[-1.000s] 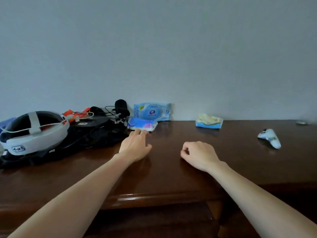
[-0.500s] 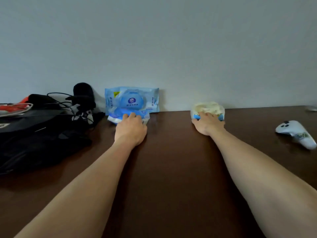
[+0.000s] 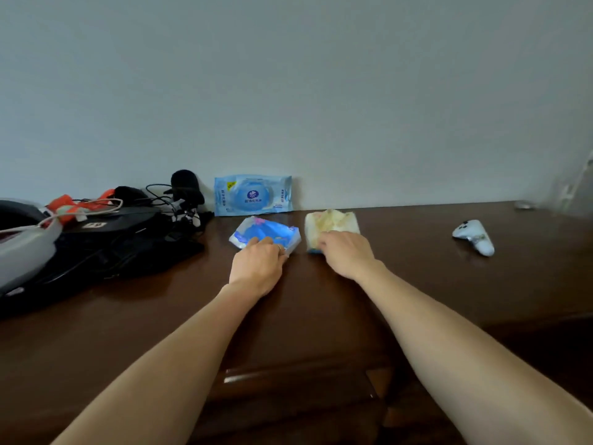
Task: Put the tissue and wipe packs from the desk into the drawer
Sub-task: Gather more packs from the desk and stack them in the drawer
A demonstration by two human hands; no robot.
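My left hand (image 3: 258,264) grips the near edge of a small blue and pink tissue pack (image 3: 266,232) on the dark wooden desk (image 3: 321,303). My right hand (image 3: 348,253) holds the near edge of a pale yellow tissue pack (image 3: 332,221) with a blue underside, just to the right. Both packs lie side by side near the middle of the desk. A larger light blue wipe pack (image 3: 253,195) leans upright against the wall behind them, untouched. The drawer front (image 3: 288,377) shows below the desk's front edge and looks closed.
A pile of black gear with cables and a microphone (image 3: 184,184) fills the desk's left side, with a white headset (image 3: 22,245) at the far left. A white controller (image 3: 475,236) lies at the right. A grey wall stands behind the desk.
Both hands have pulled their packs toward me, away from the wall. The yellow pack has moved left, close beside the blue one. The camera has drawn back and the drawer front has come into view.
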